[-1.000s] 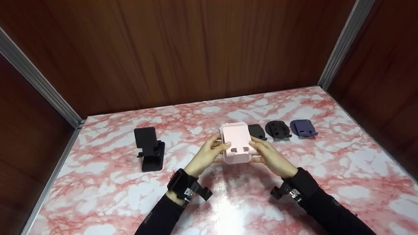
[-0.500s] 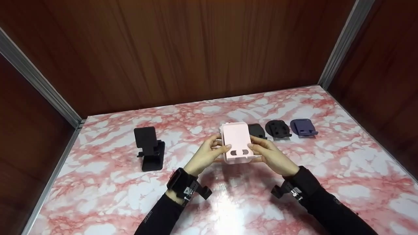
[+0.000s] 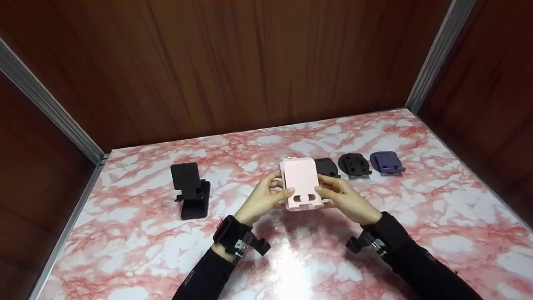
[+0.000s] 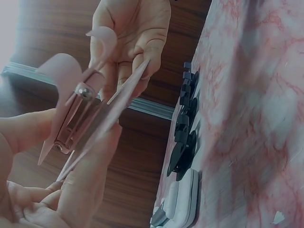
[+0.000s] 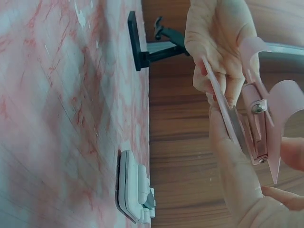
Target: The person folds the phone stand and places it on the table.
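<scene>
A pink folding phone stand [image 3: 300, 179] is held above the table between both hands. My left hand [image 3: 265, 195] grips its left edge, thumb on the front plate and fingers behind. On the opposite edge my right hand [image 3: 344, 196] grips it the same way. From the side, the left wrist view shows the pink stand [image 4: 85, 102] with its hinged arm folded between two nearly parallel plates and its curved lips sticking out. The right wrist view shows a metal hinge screw and a narrow gap between the plates of the pink stand [image 5: 232, 114].
To the left stands an unfolded black phone stand [image 3: 189, 187]. Lying in a row at the right are a dark folded stand [image 3: 327, 167], a black one [image 3: 354, 165] and a navy one [image 3: 387, 162]. A white folded stand [image 5: 130, 187] lies behind the pink one, mostly hidden in the head view.
The pink stand's front plate has slid down and come closer over its base plate, whose lower part is now mostly covered. Both hands keep their grip and have barely moved.
</scene>
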`<state>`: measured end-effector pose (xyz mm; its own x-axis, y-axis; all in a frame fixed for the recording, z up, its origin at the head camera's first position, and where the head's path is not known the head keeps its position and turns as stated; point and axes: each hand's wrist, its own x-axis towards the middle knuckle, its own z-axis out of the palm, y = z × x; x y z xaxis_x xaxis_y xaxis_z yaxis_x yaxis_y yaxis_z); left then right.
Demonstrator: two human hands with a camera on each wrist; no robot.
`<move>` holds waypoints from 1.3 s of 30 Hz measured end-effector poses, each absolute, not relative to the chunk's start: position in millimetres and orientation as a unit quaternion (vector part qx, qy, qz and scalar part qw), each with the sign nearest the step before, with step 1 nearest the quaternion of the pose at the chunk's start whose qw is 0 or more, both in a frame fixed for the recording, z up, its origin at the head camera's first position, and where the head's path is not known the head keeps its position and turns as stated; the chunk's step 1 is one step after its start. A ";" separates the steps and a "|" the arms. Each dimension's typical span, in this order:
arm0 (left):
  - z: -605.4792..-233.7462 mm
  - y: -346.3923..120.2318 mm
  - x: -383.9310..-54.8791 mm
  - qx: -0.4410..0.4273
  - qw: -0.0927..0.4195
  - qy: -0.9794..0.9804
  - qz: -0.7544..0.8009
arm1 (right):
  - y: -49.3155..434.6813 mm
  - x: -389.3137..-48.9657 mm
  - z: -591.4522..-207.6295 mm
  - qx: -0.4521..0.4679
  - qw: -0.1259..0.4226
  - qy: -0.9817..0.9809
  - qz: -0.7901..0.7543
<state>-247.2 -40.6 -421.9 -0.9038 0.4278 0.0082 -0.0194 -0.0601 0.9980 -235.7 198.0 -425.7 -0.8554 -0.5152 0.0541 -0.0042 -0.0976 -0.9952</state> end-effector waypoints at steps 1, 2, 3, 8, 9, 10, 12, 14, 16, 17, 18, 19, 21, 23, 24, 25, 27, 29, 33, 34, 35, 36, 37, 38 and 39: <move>-421.9 -40.7 -247.1 0.155 0.158 0.664 0.714 | 198.2 -235.6 -425.9 -0.202 0.179 0.649 -0.712; -421.8 -40.7 -247.1 0.156 0.159 0.661 0.717 | 198.3 -235.5 -426.1 -0.204 0.178 0.650 -0.710; -421.7 -40.9 -246.8 0.159 0.160 0.658 0.719 | 198.4 -235.6 -426.3 -0.205 0.178 0.651 -0.709; -421.7 -42.1 -245.3 0.167 0.164 0.642 0.730 | 198.1 -235.3 -426.8 -0.215 0.183 0.647 -0.708; -421.7 -42.4 -244.9 0.168 0.165 0.641 0.731 | 197.9 -235.1 -426.8 -0.216 0.184 0.646 -0.708; -421.7 -42.6 -244.6 0.168 0.165 0.639 0.732 | 197.7 -235.0 -426.8 -0.217 0.186 0.645 -0.708; -422.1 -43.1 -244.1 0.169 0.165 0.638 0.733 | 197.1 -234.7 -426.8 -0.219 0.188 0.645 -0.707; -422.4 -43.5 -243.8 0.170 0.164 0.636 0.735 | 196.7 -234.5 -426.7 -0.218 0.187 0.649 -0.705; -422.7 -43.8 -243.2 0.171 0.163 0.633 0.737 | 196.2 -234.4 -426.7 -0.216 0.186 0.652 -0.703; -422.9 -44.0 -242.9 0.171 0.163 0.632 0.738 | 195.9 -234.2 -426.7 -0.213 0.185 0.653 -0.702; -423.0 -44.2 -242.7 0.171 0.163 0.630 0.739 | 195.7 -234.0 -426.7 -0.210 0.184 0.655 -0.702; -423.1 -44.4 -242.5 0.172 0.164 0.631 0.739 | 195.4 -233.8 -426.6 -0.207 0.184 0.657 -0.702; -423.4 -44.8 -242.5 0.172 0.164 0.631 0.738 | 194.7 -233.3 -426.3 -0.200 0.180 0.662 -0.700; -423.9 -45.5 -243.0 0.172 0.163 0.634 0.736 | 194.1 -232.4 -425.8 -0.196 0.175 0.669 -0.696; -424.1 -45.8 -243.3 0.172 0.164 0.635 0.736 | 193.7 -232.0 -425.5 -0.195 0.171 0.675 -0.691; -424.2 -46.2 -243.7 0.172 0.163 0.636 0.734 | 193.3 -231.6 -424.8 -0.195 0.168 0.681 -0.685; -423.5 -47.2 -243.8 0.166 0.166 0.639 0.732 | 193.1 -231.1 -422.9 -0.200 0.157 0.701 -0.666; -422.4 -48.6 -243.8 0.161 0.168 0.640 0.732 | 193.4 -230.6 -420.2 -0.215 0.137 0.728 -0.636; -418.4 -54.9 -244.0 0.154 0.167 0.643 0.732 | 196.3 -229.9 -415.0 -0.258 0.058 0.801 -0.536; -417.5 -57.3 -244.6 0.151 0.164 0.644 0.731 | 197.4 -229.4 -413.8 -0.268 0.036 0.816 -0.511; -416.5 -60.1 -245.4 0.147 0.160 0.648 0.730 | 198.4 -229.1 -412.8 -0.276 0.014 0.830 -0.484; -415.3 -63.1 -246.3 0.145 0.156 0.651 0.728 | 199.7 -228.8 -412.3 -0.278 -0.009 0.846 -0.455; -414.1 -66.1 -247.6 0.140 0.149 0.656 0.727 | 200.9 -228.4 -411.7 -0.280 -0.030 0.859 -0.428; -412.9 -69.0 -249.2 0.135 0.144 0.661 0.724 | 202.0 -228.1 -411.5 -0.280 -0.043 0.867 -0.410; -411.6 -72.0 -250.7 0.128 0.139 0.667 0.721 | 202.7 -228.1 -411.3 -0.279 -0.055 0.874 -0.393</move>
